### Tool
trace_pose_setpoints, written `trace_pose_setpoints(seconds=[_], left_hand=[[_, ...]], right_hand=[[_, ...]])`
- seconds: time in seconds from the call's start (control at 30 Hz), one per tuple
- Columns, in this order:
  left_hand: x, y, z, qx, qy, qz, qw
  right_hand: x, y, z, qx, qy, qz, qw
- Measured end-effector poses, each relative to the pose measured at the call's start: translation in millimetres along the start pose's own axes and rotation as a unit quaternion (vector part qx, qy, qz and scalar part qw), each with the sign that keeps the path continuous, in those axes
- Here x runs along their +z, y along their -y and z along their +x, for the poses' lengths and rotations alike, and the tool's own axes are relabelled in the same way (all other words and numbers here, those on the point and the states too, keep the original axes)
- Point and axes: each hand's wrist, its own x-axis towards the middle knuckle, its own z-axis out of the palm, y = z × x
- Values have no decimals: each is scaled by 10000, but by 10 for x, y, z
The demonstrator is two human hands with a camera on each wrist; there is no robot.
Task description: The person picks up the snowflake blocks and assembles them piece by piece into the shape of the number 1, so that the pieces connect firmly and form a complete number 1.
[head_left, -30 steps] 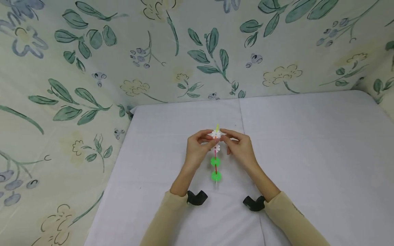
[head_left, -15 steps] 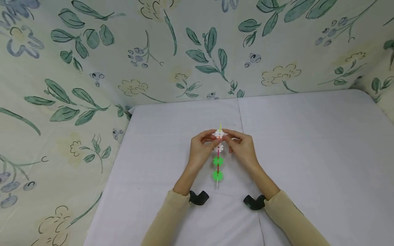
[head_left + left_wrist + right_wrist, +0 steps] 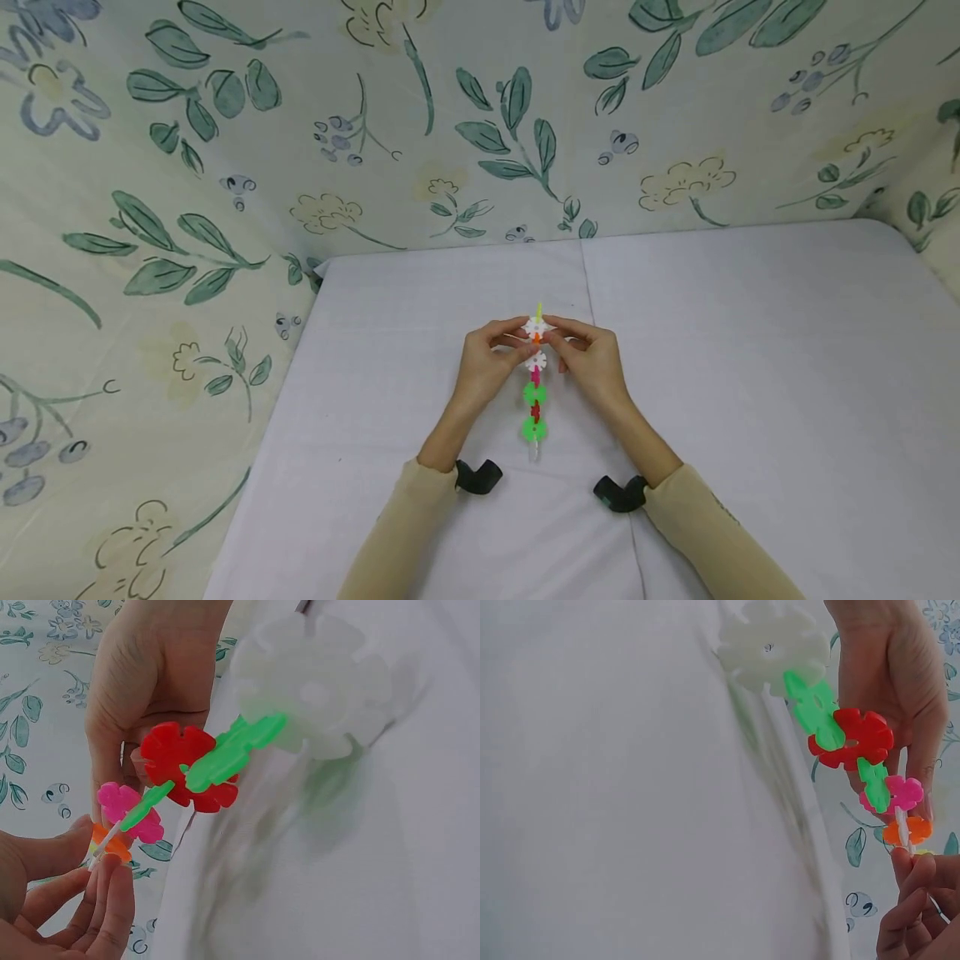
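Observation:
A chain of interlocking flower-shaped plastic discs (image 3: 535, 393) extends from between both hands toward the person's body. My left hand (image 3: 487, 358) pinches a white disc (image 3: 536, 327) near its far end from the left. From the right, my right hand (image 3: 592, 358) pinches the same area. Past the fingertips, a yellow disc (image 3: 539, 311) sticks out. An orange disc (image 3: 111, 841) is between the hands, partly covered by fingers. Farther along are a pink disc (image 3: 904, 793), a red disc (image 3: 169, 754), green discs (image 3: 810, 709) and, at the near end, a translucent white disc (image 3: 315, 682).
A white cloth covers the table (image 3: 750, 375). Behind it and at the left hangs a floral curtain (image 3: 420, 167). Black wrist mounts (image 3: 478, 477) jut inward from both beige sleeves (image 3: 393, 525).
The chain has shifted slightly right with both hands. It has rolled a little, so the pink and red discs, seen as thin edges before, now show wider faces.

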Motion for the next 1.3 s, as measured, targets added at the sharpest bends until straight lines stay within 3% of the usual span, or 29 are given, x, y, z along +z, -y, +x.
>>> trace_pose_setpoints(seconds=[0.2, 0.43, 0.93, 1.3], left_hand=[[34, 61, 76, -149, 146, -44, 9998], [38, 143, 184, -487, 193, -11, 9986], [33, 289, 299, -776, 358, -535, 9949], [9, 351, 298, -893, 512, -492, 9935]], right_hand=[[-32, 145, -9, 29, 43, -291, 9996], [-32, -125, 179, 219, 163, -645, 9975], [-36, -167, 307, 399, 309, -873, 9949], [-32, -244, 323, 617, 518, -876, 9929]])
